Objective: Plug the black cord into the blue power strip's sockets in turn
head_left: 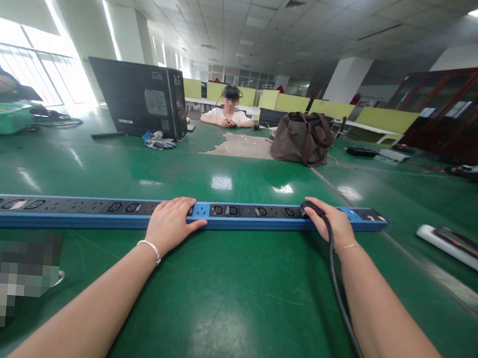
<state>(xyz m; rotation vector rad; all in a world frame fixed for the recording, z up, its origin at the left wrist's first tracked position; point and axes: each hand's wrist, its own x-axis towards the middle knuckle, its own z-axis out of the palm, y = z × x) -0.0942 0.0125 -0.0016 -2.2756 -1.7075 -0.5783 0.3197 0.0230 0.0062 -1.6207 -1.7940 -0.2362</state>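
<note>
A long blue power strip [244,222] with black sockets lies across the green table in front of me. My left hand [172,222] grips it near the middle, fingers over the top and thumb on the front edge beside a blue socket. Toward the right end, my right hand [330,220] holds a black plug [310,206] against the strip's sockets. Whether its pins are in a socket is hidden. From the plug a thick black cable [338,289] hangs down along my right forearm to the bottom edge.
Across the green table [221,293] a person [227,114] sits with hands together. A black computer case [141,99], gloves [159,141] and a brown bag [302,139] stand or lie at the back. A white and black bar [460,251] lies right, a green basket [7,119] left.
</note>
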